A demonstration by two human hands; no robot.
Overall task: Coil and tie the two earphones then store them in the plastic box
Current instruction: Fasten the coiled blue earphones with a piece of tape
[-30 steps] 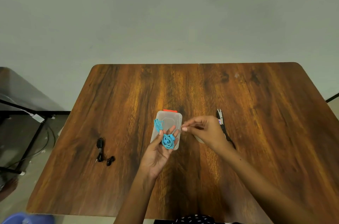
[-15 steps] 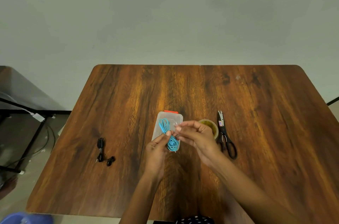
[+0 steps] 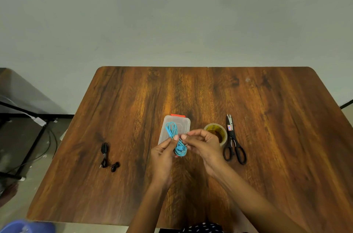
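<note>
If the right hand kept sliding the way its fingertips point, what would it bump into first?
Probably the blue earphones, pinched by the left hand right beside the right hand. The fingertips point left toward that coil; depth is hard to judge.

We see a desk of warm brown wood grain, streaked with darker bands and orange highlights. The earphones at its middle are bright turquoise blue — the second earphones to the left are black. The plastic box is clear, milky white with a red-orange clasp. The tape roll is yellowish and translucent; the scissors are black — a small red label near the blades. The wall is pale grey-green.
</note>
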